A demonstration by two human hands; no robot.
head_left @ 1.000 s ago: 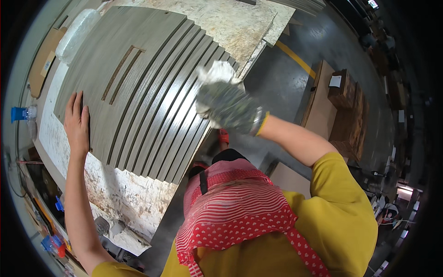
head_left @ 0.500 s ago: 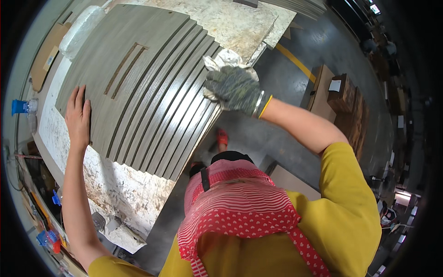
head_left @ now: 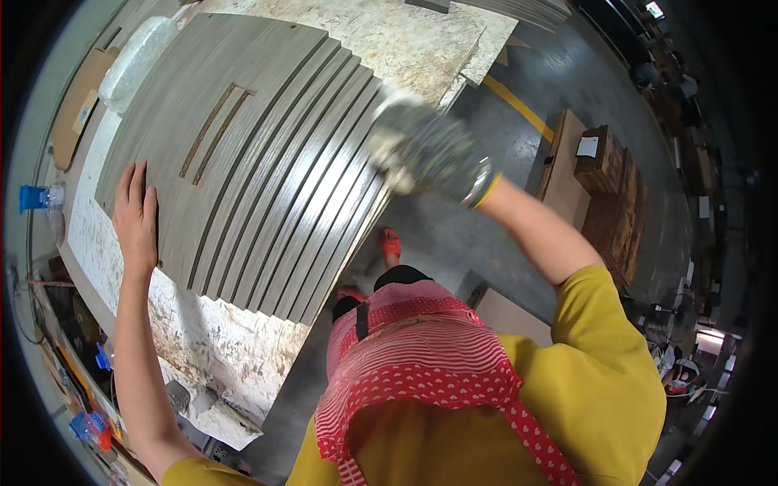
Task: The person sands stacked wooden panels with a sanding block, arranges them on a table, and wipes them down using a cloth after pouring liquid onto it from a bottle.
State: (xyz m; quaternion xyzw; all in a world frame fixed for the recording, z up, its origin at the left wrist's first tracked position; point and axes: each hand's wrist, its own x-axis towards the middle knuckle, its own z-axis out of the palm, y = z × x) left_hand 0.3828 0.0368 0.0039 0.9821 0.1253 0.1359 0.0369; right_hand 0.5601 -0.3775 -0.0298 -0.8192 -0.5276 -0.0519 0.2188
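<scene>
Grey wood-grain panels lie overlapped on the table, their right-hand edges fanned out in steps. Two narrow brown-edged slots show in the top panel. My bare left hand rests at the panel's left edge, fingers stretched out and lying flat. On my right hand is a dark grey work glove, smeared by motion, at the right ends of the stepped panels. It grips a crumpled white cloth, only partly showing beside the glove.
The worn, stained white tabletop extends around the panels. A clear plastic-wrapped bundle lies beyond them at the left. Brown boxes stand on the floor to the right, near a yellow floor line. A bottle with a blue cap is at far left.
My right hand with the cloth has moved a little to the right, toward the panels' outer ends. My left hand stays at the panel edge, and the view has shifted slightly.
</scene>
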